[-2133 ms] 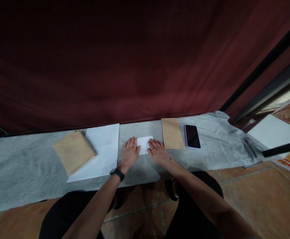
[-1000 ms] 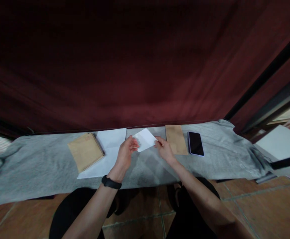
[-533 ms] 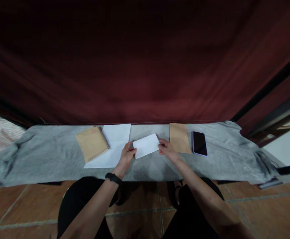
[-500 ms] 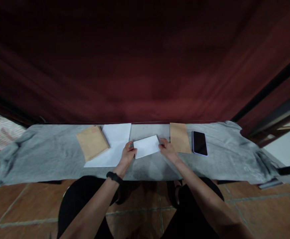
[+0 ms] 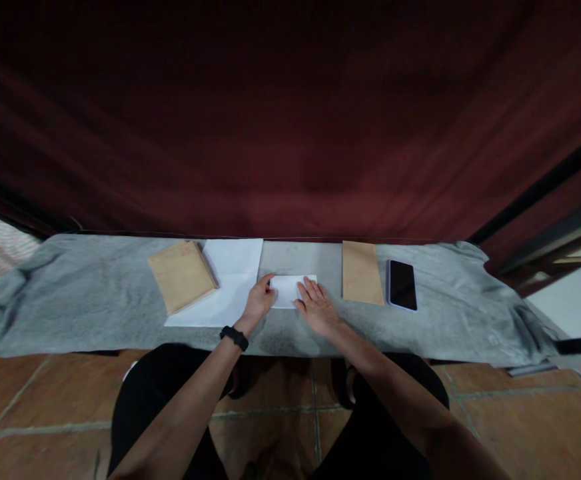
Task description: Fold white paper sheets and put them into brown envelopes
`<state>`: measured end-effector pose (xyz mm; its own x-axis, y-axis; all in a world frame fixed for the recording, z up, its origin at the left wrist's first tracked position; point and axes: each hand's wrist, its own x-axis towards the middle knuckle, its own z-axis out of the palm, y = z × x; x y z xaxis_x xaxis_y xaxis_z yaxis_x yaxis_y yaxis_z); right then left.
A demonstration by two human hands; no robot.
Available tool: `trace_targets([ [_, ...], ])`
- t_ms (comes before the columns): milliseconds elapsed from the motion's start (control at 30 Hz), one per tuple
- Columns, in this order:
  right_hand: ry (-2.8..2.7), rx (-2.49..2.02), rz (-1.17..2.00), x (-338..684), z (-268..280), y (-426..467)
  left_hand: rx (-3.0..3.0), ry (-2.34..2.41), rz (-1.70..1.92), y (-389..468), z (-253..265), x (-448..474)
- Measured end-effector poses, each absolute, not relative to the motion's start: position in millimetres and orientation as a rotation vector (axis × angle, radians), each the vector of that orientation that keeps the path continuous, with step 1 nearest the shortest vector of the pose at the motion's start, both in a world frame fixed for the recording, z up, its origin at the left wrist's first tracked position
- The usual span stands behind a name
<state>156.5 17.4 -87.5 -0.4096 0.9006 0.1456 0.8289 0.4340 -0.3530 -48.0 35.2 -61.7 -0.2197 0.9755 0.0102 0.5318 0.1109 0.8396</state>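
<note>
A folded sheet of white paper (image 5: 286, 291) lies on the grey cloth between my hands. Its left edge is pinched by my left hand (image 5: 258, 298), which wears a black wristband. My right hand (image 5: 319, 308) rests flat on the paper's right part, fingers spread, hiding that corner. Left of my left hand, larger white sheets (image 5: 235, 293) lie spread out, partly under a stack of brown envelopes (image 5: 182, 277). To the right of my right hand lies a single brown envelope (image 5: 362, 273).
A dark-screened phone (image 5: 402, 285) lies right of the single envelope. The grey cloth (image 5: 105, 300) covers a narrow bench before a dark red curtain (image 5: 290, 167). A white panel (image 5: 575, 300) stands at the far right. My knees are close to the bench's front edge.
The folded paper has gone from tilted between both hands to lying level on the cloth. My right hand has let go of its edge and flattened on top of it.
</note>
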Motion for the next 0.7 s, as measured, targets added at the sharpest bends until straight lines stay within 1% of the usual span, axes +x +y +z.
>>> trace_targets([
  [67,-2.381,-1.502,0.301,154.8,-92.7,16.3,1.545,1.900,0.976,30.1,-61.0,-42.6],
  [133,-2.388,-1.501,0.272,154.3,-96.2,15.8,1.746,1.987,0.934,22.1,-63.2,-29.7],
  [233,-2.410,-1.498,0.225,154.6,-98.9,16.1,2.156,1.898,0.699,10.9,-72.1,-2.1],
  [300,-2.432,-1.498,0.198,155.2,-99.6,16.6,2.276,1.857,0.534,6.9,-79.3,12.9],
  [367,-2.443,-1.504,0.174,156.1,-99.9,17.1,2.316,1.891,0.430,5.6,-85.2,19.4],
  [500,-2.439,-1.517,0.145,158.5,-99.9,17.7,2.333,1.960,0.338,5.3,-90.9,7.5],
  [700,-2.378,-1.580,0.165,167.0,-98.3,17.2,2.338,2.028,0.380,-2.9,-92.9,-16.7],
])
